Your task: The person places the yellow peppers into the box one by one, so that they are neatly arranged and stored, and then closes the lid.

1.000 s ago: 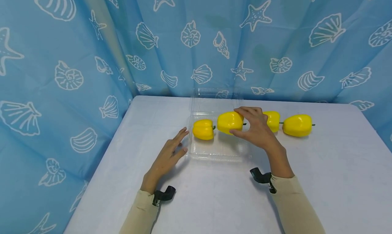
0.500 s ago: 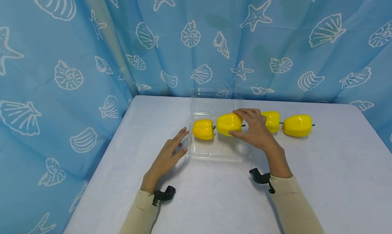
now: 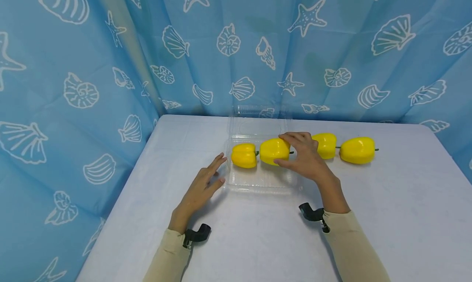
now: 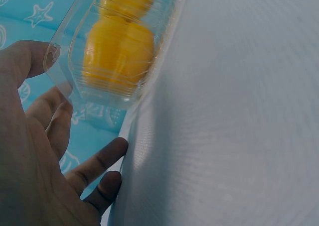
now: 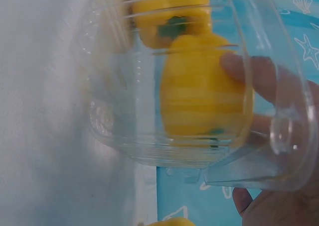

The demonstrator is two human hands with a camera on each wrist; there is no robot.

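My right hand grips a yellow bell pepper between thumb and fingers, over the right part of a clear plastic clamshell box. Its green stem points right, toward the palm. Another yellow bell pepper lies in the left part of the box, its stem right by the held one. My left hand is at the box's left rim, fingers spread and fairly straight, thumb and fingertips right at the edge. Through the clear wall in the right wrist view, the held pepper shows with the thumb on its side.
Two more yellow bell peppers lie in a row to the right on the white-covered table: one pepper partly behind my right hand, another pepper farther right. The box's lid stands raised against the blue shell-print curtain.
My right hand has lowered slightly and shifted a little left with the bell pepper, bringing it closer to the one in the box. The left hand stays at the rim.
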